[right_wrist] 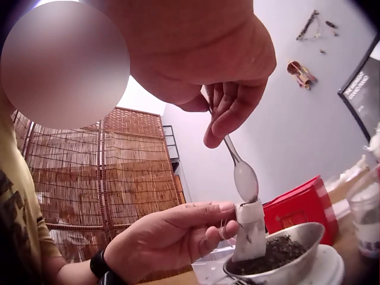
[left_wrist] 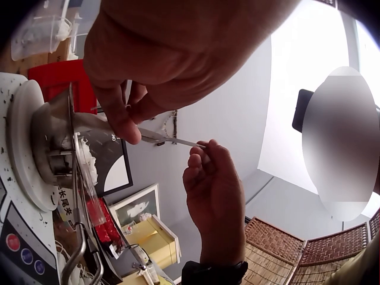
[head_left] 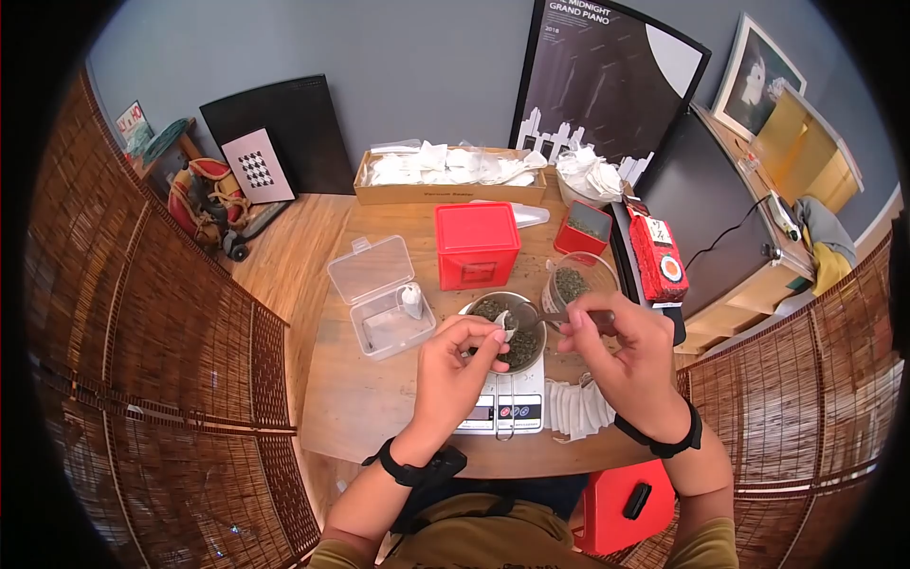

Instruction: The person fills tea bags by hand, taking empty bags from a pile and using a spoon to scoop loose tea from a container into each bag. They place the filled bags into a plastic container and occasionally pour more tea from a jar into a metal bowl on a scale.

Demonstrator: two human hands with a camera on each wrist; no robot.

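In the head view my left hand (head_left: 453,368) is over a metal bowl (right_wrist: 297,261) of dried leaves (right_wrist: 282,250). Its thumb and fingertips pinch a small white tea bag (right_wrist: 250,228), upright with its mouth at the top. My right hand (head_left: 630,356) grips a metal spoon (right_wrist: 246,181) by the handle, higher up and to the right. Tilted downward, the spoon has its tip right at the bag's mouth. Dark bits show through the bag's thin side. The bowl stands on a white kitchen scale (head_left: 533,425) with round buttons.
Left of the scale lies an open clear plastic box (head_left: 403,343) holding a small filled bag (head_left: 411,302). White bags (head_left: 576,410) lie in a row by the right forearm. Behind stand a red tin (head_left: 476,237), a clear tub (head_left: 607,273) of leaves and a cardboard box (head_left: 455,194).
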